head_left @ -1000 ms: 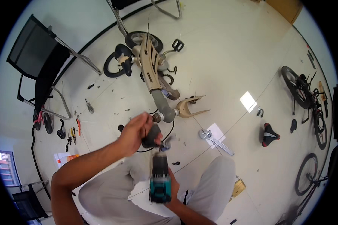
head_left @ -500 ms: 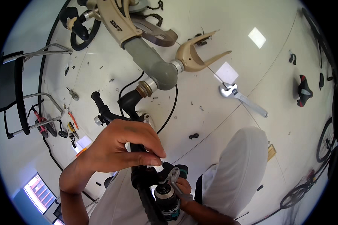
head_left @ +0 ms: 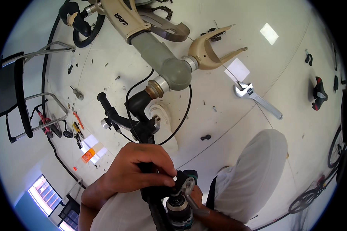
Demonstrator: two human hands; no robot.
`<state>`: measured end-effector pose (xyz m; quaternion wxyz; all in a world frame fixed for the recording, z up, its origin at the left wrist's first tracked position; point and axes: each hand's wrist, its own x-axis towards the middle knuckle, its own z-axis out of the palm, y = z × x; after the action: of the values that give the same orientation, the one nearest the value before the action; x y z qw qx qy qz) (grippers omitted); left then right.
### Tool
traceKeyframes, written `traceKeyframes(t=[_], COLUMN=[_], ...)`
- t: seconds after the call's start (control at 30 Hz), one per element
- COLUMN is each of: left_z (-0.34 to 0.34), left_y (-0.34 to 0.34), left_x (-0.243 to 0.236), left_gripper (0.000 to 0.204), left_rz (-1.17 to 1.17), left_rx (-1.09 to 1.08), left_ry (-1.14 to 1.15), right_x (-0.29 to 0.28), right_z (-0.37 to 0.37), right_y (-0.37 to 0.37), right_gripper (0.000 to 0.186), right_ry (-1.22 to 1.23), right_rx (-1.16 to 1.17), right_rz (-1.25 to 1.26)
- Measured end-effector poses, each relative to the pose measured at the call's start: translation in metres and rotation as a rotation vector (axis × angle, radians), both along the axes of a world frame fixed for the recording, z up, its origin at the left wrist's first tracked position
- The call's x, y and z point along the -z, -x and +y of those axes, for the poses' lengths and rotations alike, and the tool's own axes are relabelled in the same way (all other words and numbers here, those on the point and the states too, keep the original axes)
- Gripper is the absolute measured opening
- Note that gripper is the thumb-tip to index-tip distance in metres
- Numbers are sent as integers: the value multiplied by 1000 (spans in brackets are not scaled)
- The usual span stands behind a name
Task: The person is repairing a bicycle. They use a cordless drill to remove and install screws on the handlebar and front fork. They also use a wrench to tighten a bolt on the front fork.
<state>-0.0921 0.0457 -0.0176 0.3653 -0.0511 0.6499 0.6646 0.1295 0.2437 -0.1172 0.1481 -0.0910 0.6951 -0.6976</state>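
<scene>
My left hand (head_left: 144, 169) is closed over the black handlebar (head_left: 156, 213), thumb and forefinger pinching a tiny whitish piece (head_left: 175, 178) too small to name. That pinch sits beside a silver brake lever (head_left: 189, 188) with a black clamp on the bar. Mostly hidden behind the lever, my right hand (head_left: 196, 195) holds a teal-and-black cordless drill (head_left: 179, 215). Its chuck is close below the lever clamp. The handlebar joins a black stem (head_left: 138, 106) on a beige and grey bicycle frame (head_left: 154, 50) with a beige fork (head_left: 204, 52). One black grip (head_left: 104, 101) points away to the left.
An adjustable wrench (head_left: 260, 103) lies on the tiled floor, right of the fork. Farther right is a black-and-red saddle (head_left: 319, 93). On the left are a metal-legged chair (head_left: 21, 96), pliers (head_left: 78, 131) and an orange-labelled bottle (head_left: 88, 155). Small parts are scattered about.
My left hand has shifted slightly right and down in the view, still pinching, and the tiny whitish piece now shows. The whole scene has shifted slightly; the drill stays under the lever.
</scene>
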Motion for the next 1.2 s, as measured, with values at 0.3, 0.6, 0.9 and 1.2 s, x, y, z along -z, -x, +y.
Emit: traceKeyframes(t=[0.3,0.6,0.9,1.2], left_z=[-8,-7,-6,-4], left_y=[3,5,0,-4], left_x=[0,0,2,3], left_gripper=[19,18,18,17], left_rz=[-40,-11,-15,-9], left_rx=[-44,-67,-138,-122], left_ry=[-108,-140,-144,-138], right_x=[-4,-12,-10,-37], right_z=[-27,-5,-9,11], right_y=[-16,-4,-10,-6], right_gripper=[19,26,33,29], right_ry=[123,-20,267,-145], right_rx=[114,-204,-61,-170], right_rz=[21,-222,-918,-482])
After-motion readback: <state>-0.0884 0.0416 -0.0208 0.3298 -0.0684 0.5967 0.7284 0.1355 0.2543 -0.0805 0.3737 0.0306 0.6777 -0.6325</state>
